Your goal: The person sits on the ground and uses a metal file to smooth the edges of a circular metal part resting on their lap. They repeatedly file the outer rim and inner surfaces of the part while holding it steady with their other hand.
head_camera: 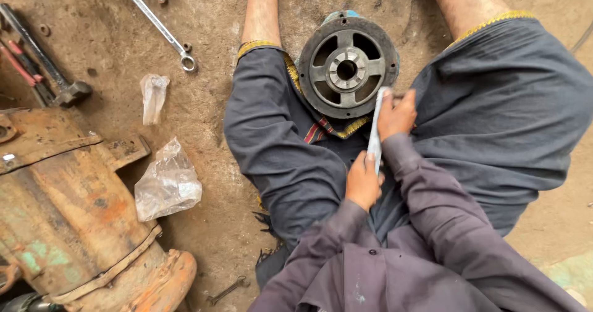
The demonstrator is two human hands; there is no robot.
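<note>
Grey cast-metal round hub (347, 68), spoked with a toothed centre bore, sits on the dirt floor (216, 28) between my bare shins, just past my dark trouser knees. My right hand (396, 114) grips the upper end of a flat pale grey metal bar (375, 133), fingers wrapped tight round it, the tip touching the hub's lower right rim. My left hand (363, 182) clamps the lower end of the same bar, fingers closed, thumb on top. The bar runs nearly upright in view between both hands.

Left of my leg: crumpled clear plastic bag (167, 182), and a smaller clear plastic wrap (152, 96) above it. Big rusty orange metal housing (68, 213) fills the lower left corner. Long silver ring spanner (157, 25) lies up top, a hammer (46, 62) at far left, and a small dark spanner (227, 290) sits near the bottom edge.
</note>
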